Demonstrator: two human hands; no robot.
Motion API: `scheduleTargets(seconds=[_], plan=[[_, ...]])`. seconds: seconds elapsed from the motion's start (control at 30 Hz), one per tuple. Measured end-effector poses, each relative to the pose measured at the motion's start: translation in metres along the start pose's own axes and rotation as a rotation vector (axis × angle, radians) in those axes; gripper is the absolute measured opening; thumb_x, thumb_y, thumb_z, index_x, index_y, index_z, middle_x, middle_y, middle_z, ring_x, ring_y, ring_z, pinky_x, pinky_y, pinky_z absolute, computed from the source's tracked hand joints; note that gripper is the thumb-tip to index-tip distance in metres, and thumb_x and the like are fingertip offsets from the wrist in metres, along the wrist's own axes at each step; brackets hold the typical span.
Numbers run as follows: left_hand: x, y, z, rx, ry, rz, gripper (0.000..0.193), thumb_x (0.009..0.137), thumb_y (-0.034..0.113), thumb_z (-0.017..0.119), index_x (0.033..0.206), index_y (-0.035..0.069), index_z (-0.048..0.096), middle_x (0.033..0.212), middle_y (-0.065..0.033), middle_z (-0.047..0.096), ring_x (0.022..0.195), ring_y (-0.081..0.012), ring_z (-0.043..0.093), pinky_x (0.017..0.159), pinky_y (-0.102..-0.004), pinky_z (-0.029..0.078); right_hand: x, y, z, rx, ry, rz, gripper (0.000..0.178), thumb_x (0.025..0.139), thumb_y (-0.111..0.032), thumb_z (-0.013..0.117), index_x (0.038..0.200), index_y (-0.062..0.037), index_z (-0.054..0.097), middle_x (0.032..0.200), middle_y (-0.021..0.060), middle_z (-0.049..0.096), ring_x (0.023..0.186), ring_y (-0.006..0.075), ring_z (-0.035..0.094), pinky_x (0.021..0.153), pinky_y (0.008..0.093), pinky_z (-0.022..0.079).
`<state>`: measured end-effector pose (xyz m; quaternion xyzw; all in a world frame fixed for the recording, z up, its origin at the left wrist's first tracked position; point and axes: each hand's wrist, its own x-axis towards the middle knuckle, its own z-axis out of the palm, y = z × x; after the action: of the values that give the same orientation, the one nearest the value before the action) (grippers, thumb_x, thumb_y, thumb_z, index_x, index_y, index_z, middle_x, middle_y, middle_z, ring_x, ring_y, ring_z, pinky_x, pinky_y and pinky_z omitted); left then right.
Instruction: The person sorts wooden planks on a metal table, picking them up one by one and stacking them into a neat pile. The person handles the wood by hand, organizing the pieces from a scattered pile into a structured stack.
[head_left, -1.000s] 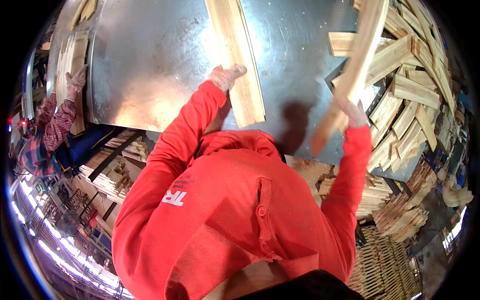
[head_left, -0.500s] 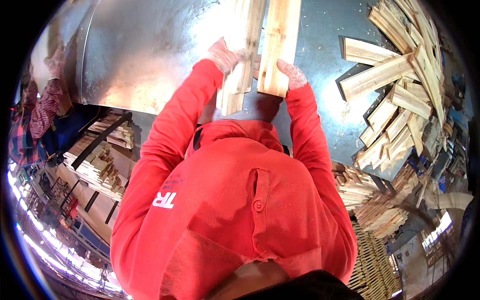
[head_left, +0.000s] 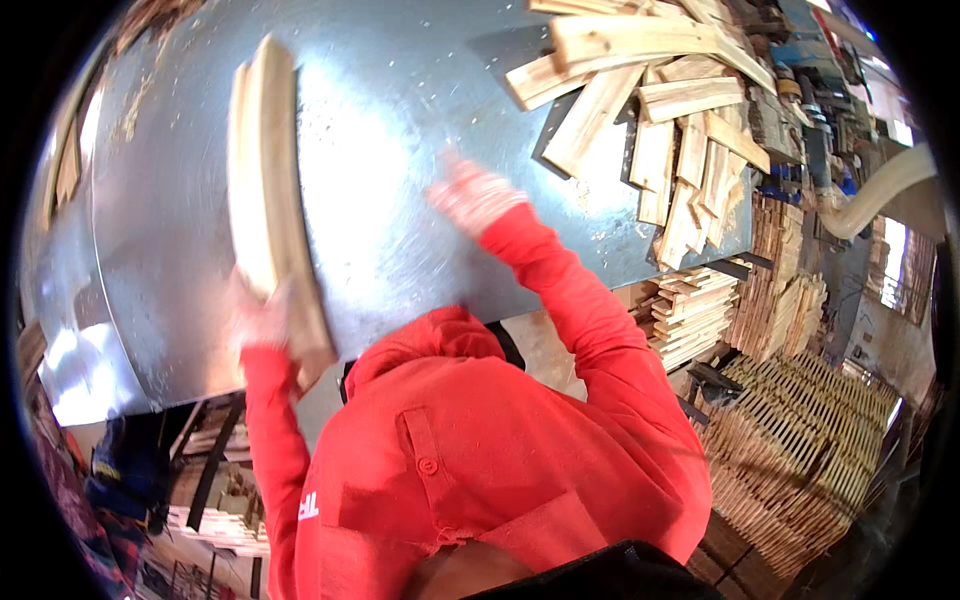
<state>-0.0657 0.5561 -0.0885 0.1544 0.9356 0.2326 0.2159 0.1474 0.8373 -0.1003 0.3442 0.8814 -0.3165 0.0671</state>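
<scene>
Wooden boards [head_left: 262,190], pale and long, lie together on the left part of the metal table, their near ends by the table's front edge. My left hand [head_left: 262,315], gloved and somewhat blurred, is closed on them near that end. Further right, over the bright metal, my right hand [head_left: 475,190] holds nothing. Its fingers look stretched out toward the far side, though motion smears them. The nearest thing on its right is a loose heap of short wooden boards [head_left: 592,120].
The metal table [head_left: 400,270] has wood dust on it and a seam at left. Stacked boards [head_left: 692,310] stand below its right front edge, with a large slatted stack [head_left: 800,430] nearer. More stacked wood [head_left: 225,490] sits below at left. A pale hose [head_left: 885,190] curves at far right.
The boards have moved left with my left hand. My right hand has let go of its board and swung away, empty. The view has turned right, so the heap appears closer to the middle.
</scene>
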Motion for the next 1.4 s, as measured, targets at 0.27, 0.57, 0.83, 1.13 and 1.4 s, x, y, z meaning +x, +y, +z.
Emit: scheduleTargets(seconds=[0.27,0.57,0.83,1.13,1.4], plan=[[-0.013,-0.116,-0.064,0.438,0.002,-0.397,0.091,0.073,0.037,0.075,0.144,0.005,0.027,0.131,-0.0274,0.05,0.122,-0.0388,0.05,0.102,-0.0428,0.042,0.088,0.15,-0.161,0.509,0.883,0.868,0.109,0.08,-0.056,0.067,0.148,0.0067,0.009,0.144,0.0303,0.035,0.133,0.0384,0.04,0.11,0.0374,0.033],[0.081,0.328,0.149,-0.095,-0.109,0.88,0.08,0.081,0.046,0.064,0.14,-0.001,0.038,0.135,-0.0245,0.05,0.127,-0.0356,0.046,0.107,-0.0416,0.036,0.138,0.18,-0.116,0.258,0.812,0.797,0.093,0.082,-0.04,0.058,0.149,0.0011,0.008,0.153,0.0227,0.024,0.139,0.0344,0.029,0.117,0.0402,0.012],[0.111,0.486,0.284,0.195,-0.715,0.594,0.071,0.079,0.054,0.066,0.125,0.002,0.056,0.117,-0.016,0.063,0.102,-0.028,0.062,0.088,-0.0399,0.048,0.118,0.224,-0.114,0.599,0.836,0.51,0.074,0.093,-0.04,0.053,0.144,0.0049,0.026,0.136,0.0241,0.047,0.12,0.0376,0.05,0.103,0.0407,0.04],[0.043,0.279,0.244,-0.144,-0.65,0.31,0.061,0.096,0.06,0.028,0.117,0.008,0.053,0.098,-0.0213,0.065,0.093,-0.0379,0.059,0.089,-0.0395,0.044,0.03,0.116,-0.026,1.728,0.158,-0.176,0.093,0.082,-0.012,0.069,0.153,-0.0084,0.009,0.14,0.0071,0.041,0.124,0.0181,0.042,0.104,0.031,0.036],[0.025,0.194,0.176,-0.703,-1.115,0.099,0.074,0.079,0.032,0.071,0.14,0.004,0.039,0.117,-0.0082,0.058,0.103,-0.0168,0.055,0.086,-0.0323,0.049,-0.002,0.11,0.041,1.729,-0.328,0.023,0.065,0.083,-0.011,0.068,0.141,-0.0095,0.039,0.123,0.0076,0.057,0.109,0.0163,0.056,0.091,0.0311,0.049]])
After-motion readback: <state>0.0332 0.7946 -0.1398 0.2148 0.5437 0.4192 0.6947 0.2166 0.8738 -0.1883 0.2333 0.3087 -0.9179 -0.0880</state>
